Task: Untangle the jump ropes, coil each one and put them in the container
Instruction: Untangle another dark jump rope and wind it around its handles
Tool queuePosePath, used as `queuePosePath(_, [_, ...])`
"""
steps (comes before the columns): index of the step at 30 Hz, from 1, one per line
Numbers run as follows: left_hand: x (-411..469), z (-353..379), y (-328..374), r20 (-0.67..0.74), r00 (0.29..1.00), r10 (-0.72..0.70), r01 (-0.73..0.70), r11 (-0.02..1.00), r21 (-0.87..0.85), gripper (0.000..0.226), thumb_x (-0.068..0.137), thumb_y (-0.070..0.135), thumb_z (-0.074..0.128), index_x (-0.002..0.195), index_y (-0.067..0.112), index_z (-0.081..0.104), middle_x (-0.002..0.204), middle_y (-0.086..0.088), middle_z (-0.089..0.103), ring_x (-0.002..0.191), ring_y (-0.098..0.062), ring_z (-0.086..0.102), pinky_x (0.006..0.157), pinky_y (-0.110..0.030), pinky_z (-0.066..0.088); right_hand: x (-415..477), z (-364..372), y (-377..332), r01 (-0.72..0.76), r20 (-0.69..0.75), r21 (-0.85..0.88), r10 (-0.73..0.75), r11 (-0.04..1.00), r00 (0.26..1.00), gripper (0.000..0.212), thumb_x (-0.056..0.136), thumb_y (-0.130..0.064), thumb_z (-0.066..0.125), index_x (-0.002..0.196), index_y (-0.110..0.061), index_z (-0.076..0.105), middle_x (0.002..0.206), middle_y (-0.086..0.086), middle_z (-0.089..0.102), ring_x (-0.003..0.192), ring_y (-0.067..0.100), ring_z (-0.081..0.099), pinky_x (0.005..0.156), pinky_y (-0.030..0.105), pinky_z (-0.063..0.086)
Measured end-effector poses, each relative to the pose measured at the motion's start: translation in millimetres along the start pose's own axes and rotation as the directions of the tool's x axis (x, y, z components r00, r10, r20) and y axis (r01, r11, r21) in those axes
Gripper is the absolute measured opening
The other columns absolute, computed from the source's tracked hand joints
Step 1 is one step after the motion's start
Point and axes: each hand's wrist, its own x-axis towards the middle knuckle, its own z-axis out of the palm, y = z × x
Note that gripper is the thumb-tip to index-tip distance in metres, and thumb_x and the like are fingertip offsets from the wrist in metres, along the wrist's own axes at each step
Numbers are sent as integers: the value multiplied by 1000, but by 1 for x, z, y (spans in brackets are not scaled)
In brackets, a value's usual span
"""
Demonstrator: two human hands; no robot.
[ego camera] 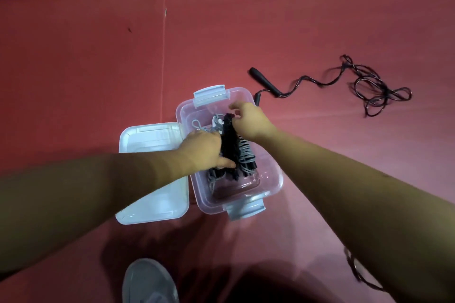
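- My two hands meet over a clear container point(273, 174) at the centre of the frame, standing on a red floor point(246, 32).
- My right hand point(250, 120) pinches the top end of a black coil point(230, 140); one finger is lifted free of it.
- My left hand point(202, 147) grips the coil lower down, thumb laid across its near side; the fingers behind it are hidden.
- The black coil is inside the container, lying against a grey rope point(246, 152) already coiled there.
- A white lid point(152, 179) lies on the floor, touching the container's left side.
- A loose rope point(369, 91) sprawls in the upper right of the frame, its loops crossing one another; its black handles lie near the container's far right corner.
- A grey shoe point(147, 280) shows at the bottom edge.
- My judgement: the rope is light, limp and springy, so a coil will loosen once I release it. It is best held across the whole bundle, pressed flat.
- For the loose rope, the stiff handles look like the surest place to take hold, since the cord itself would slide and snag.
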Motion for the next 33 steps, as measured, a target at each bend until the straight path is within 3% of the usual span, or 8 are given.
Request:
queuePosePath(3, [-2, -27, -3, 19, 999, -48, 49, 995, -91, 52, 79, 57, 68, 98, 10, 55, 92, -9, 64, 89, -30, 63, 76, -40, 54, -18, -37, 4, 58, -89, -3, -58, 998, 994, 41, 87, -1, 49, 124, -7, 65, 123, 13, 68, 112, 26, 63, 98, 31, 48])
queuePosePath(6, [-3, -65, 21, -31, 996, -79, 78, 997, -9, 32, 86, 44, 60, 90, 13, 51, 85, -5, 59, 82, -25, 57, 67, -32, 44, -50, -80, 22, 40, -176, -67, -51, 997, 983, 34, 89, -7, 51, 118, -7, 67, 112, 14, 70, 98, 30, 65, 87, 32, 52])
queuePosePath(8, [-1, -88, 53, -39, 998, -58, 59, 998, 26, 29, 89, 40, 57, 87, 12, 49, 87, -8, 59, 80, -26, 53, 65, -31, 37, -71, -103, 45, -25, -223, -96, 3, 995, 975, 37, 91, -12, 53, 126, -7, 63, 118, 16, 68, 103, 31, 65, 84, 28, 47])
queuePosePath(13, [7, -102, 158, -35, 993, 111, -108, 990, 88, 31, 89, 36, 57, 102, 7, 52, 112, -19, 62, 104, -36, 59, 80, -37, 48, -134, -147, 112, -174, -325, -105, 132, 979, 937, 41, 91, -16, 57, 129, -2, 59, 124, 20, 65, 116, 33, 59, 94, 32, 44])
queuePosePath(23, [12, 13, 322, 199, 943, 267, -268, 963, -22, 34, 93, 30, 53, 110, 2, 60, 117, -23, 63, 106, -39, 60, 85, -40, 52, -266, -163, 280, -546, -297, -45, 511, 836, 807, 56, 85, -19, 70, 133, 1, 49, 128, 25, 55, 120, 38, 52, 93, 36, 43])
queuePosePath(26, [23, 53, 343, 261, 940, 218, -211, 976, -55, 32, 92, 30, 53, 108, 4, 62, 113, -18, 66, 103, -35, 61, 84, -38, 53, -278, -148, 313, -586, -230, -37, 564, 810, 793, 59, 82, -24, 74, 130, 0, 49, 126, 23, 53, 119, 36, 49, 94, 37, 44])
queuePosePath(29, [42, 85, 359, 228, 956, 183, -163, 981, -104, 30, 93, 28, 53, 112, 5, 58, 116, -18, 63, 107, -36, 59, 85, -39, 51, -273, -133, 333, -597, -208, -8, 582, 802, 786, 64, 78, -34, 76, 129, -7, 49, 124, 17, 53, 119, 34, 51, 98, 41, 47])
queuePosePath(33, [70, 121, 377, 183, 971, 152, -123, 980, -158, 35, 92, 33, 57, 114, 6, 53, 116, -19, 60, 105, -37, 58, 83, -39, 49, -257, -114, 355, -588, -190, 49, 585, 808, 788, 53, 78, -31, 74, 124, -11, 55, 118, 14, 57, 119, 30, 49, 95, 38, 47])
